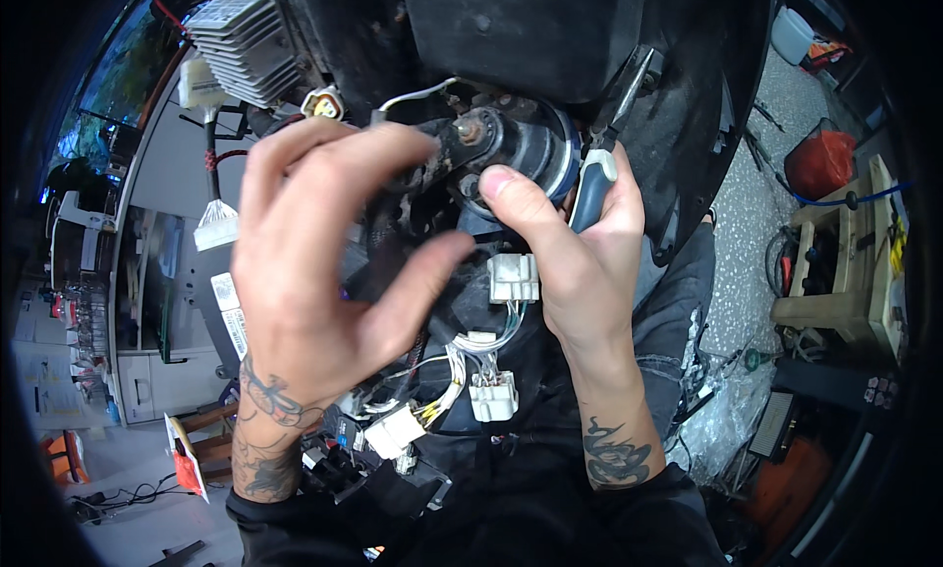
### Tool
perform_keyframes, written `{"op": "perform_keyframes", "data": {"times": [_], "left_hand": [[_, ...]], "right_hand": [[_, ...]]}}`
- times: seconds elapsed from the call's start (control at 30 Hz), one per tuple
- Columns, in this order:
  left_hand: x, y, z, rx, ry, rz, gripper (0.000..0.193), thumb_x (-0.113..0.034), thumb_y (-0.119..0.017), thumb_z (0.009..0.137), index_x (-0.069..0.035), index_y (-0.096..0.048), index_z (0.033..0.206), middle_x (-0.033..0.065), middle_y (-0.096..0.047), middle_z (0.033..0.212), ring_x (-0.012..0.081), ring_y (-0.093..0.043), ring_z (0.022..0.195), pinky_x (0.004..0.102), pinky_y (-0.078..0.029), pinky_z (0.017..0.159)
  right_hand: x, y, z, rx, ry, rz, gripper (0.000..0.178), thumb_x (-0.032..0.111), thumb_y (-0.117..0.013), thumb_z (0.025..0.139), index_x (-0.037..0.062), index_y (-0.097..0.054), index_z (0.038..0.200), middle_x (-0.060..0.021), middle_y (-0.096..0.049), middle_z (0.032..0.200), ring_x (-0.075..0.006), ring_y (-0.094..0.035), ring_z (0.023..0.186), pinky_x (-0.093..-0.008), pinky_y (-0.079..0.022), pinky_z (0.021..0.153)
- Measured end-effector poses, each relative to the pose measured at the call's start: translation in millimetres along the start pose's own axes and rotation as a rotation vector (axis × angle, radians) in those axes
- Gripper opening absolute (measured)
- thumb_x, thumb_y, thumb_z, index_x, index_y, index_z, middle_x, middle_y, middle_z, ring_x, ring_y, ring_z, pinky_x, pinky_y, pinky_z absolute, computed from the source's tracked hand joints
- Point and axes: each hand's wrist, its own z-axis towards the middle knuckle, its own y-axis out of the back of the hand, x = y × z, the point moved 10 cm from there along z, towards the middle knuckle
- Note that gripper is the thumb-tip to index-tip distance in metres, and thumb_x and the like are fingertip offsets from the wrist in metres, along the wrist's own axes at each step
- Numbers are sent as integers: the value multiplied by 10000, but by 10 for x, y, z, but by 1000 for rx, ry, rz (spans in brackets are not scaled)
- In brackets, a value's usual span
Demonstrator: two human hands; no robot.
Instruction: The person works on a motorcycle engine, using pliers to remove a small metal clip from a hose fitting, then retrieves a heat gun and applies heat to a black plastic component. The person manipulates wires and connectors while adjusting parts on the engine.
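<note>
My left hand [314, 262] curls around a black bracket and wiring at the left side of a round metal lock cylinder [521, 149] on a dark vehicle body. My right hand [570, 243] presses its thumb on the cylinder's front while gripping a tool with a blue and white handle [592, 189]; the tool's metal shaft points up and to the right. Below the hands hang white plastic connectors [514, 277] on coloured wires, with another connector [493, 395] lower down.
A finned silver metal block [244, 46] sits at the upper left, with a yellow-cored plug [324, 103] beside it. A wooden stool [845, 272], a red bag [820, 162] and a white tub [792, 34] stand on the speckled floor at right.
</note>
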Motion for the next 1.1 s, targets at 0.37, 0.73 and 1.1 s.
{"op": "perform_keyframes", "data": {"times": [0.37,0.73,1.1], "left_hand": [[-7,-236,27,181,77,23,758,-154,-821,702,-98,-724,1452,105,-741,1375,348,-513,1183,487,-371,1168],[44,-217,-57,56,65,-15,810,-94,-733,673,-154,-717,1481,83,-718,1362,332,-521,1204,472,-373,1113],[104,-192,-196,-163,-3,-71,625,-152,-722,760,-105,-748,1383,100,-728,1236,339,-567,1270,490,-416,1062]], "right_hand": [[-34,7,-56,8,-35,-9,416,3,-804,955,-37,-559,1289,-110,-774,1123,-147,-777,968,-279,-638,841],[292,86,-406,-202,201,-377,498,104,-735,1036,-98,-481,1414,-100,-675,1147,-89,-635,922,-235,-538,765],[1108,-727,-561,133,378,-1949,355,143,-764,844,-74,-628,1090,-258,-672,1018,-438,-668,965,-525,-557,869]]}}
